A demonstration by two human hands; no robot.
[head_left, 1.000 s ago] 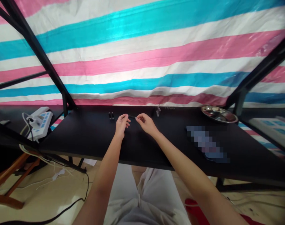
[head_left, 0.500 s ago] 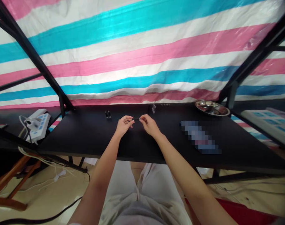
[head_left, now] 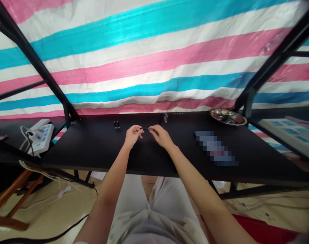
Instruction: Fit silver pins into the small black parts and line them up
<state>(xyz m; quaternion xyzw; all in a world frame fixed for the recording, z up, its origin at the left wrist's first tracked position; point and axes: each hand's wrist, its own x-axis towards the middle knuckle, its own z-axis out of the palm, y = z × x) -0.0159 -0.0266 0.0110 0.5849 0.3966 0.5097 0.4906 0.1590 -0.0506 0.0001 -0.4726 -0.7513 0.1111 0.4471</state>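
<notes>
Between my two hands, a small dark rod-like piece (head_left: 145,129) is held level just above the black table (head_left: 93,145). My left hand (head_left: 133,136) pinches its left end between thumb and fingers. At the other end, the fingertips of my right hand (head_left: 159,135) close on it; a lighter tip shows there. Farther left on the table stand two short dark cylinders with pale ends (head_left: 116,125). A small cluster of clear or silvery pieces (head_left: 166,118) lies behind my right hand, and a row of tiny bits (head_left: 178,114) is beside it. What exactly the rod is, I cannot make out.
A round metal tray (head_left: 228,117) sits at the back right. In front of it lies a blurred-out blue item (head_left: 215,149). White power strips (head_left: 42,139) with plugs rest at the left. Black frame posts (head_left: 42,67) and a striped sheet (head_left: 144,61) border the table.
Both hands and the rod shift slightly left in the picture, as does the whole view a little. My right fingers look a bit straighter along the rod's end.
</notes>
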